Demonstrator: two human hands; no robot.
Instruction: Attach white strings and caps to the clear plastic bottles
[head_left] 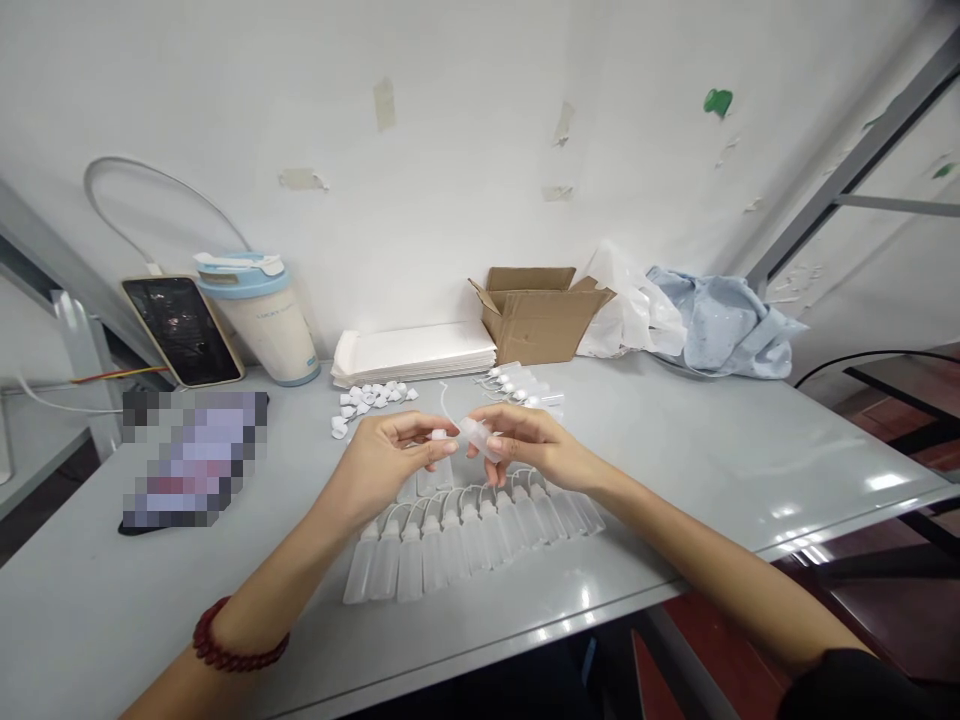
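Observation:
Between the fingers of my right hand (525,440) is a small translucent plastic bottle (480,438), tilted with its neck toward the left. A thin white strap (445,400) curls up beside the neck. My left hand (394,455) is closed in a pinch close to that neck; what its fingertips hold is too small to make out. Under both hands lies a row of similar bottles (450,545), side by side, with thin white straps looping from their necks. More bottles (525,383) lie behind my right hand. Several loose white caps (371,398) are scattered beyond my left hand.
Along the wall stand a stack of flat white boxes (416,352), an open cardboard box (536,325), a white plastic bag (630,310) and a light blue cloth (724,325). At left are a phone (184,330), a tumbler (266,325) and a blurred-out flat item (199,460).

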